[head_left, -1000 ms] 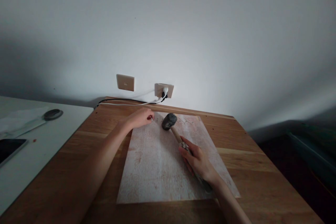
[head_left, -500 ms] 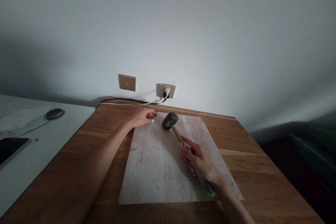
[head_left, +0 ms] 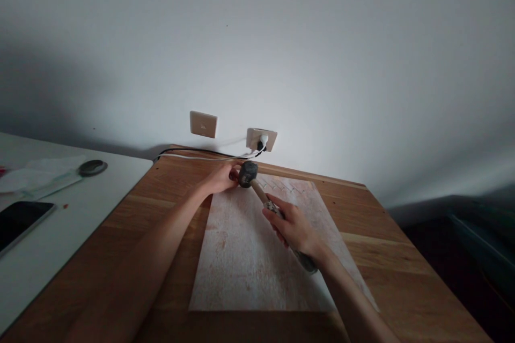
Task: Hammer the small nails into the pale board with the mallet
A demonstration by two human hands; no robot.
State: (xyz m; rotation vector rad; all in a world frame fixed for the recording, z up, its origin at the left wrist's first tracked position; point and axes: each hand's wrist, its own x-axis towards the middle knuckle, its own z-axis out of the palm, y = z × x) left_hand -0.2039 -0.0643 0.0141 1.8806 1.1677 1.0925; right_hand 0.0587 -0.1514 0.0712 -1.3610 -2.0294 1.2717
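My right hand (head_left: 293,226) is wrapped round the handle of a mallet (head_left: 248,173) with a dark, blocky head. The head is over the far left part of a pale, worn-looking board (head_left: 241,257), close to the fingertips of my left hand (head_left: 223,178). My left fingers are curled together at the board's far left corner; the mallet head partly hides them, and what they pinch does not show. Several thin, small pieces (head_left: 284,187) stand in a zigzag row along the board's far edge. The board lies flat on the wooden tabletop (head_left: 374,257).
A wall socket (head_left: 261,139) with plugs and cords is behind the board; a blank wall plate (head_left: 203,124) is left of it. On the white table (head_left: 100,187) at left lie a phone (head_left: 24,222), a round dark object (head_left: 93,168) and clear plastic packaging (head_left: 48,177).
The mallet head has moved left, right up to my left fingers, now covering part of them. My left hand stays at the board's far left corner. The view has shifted slightly.
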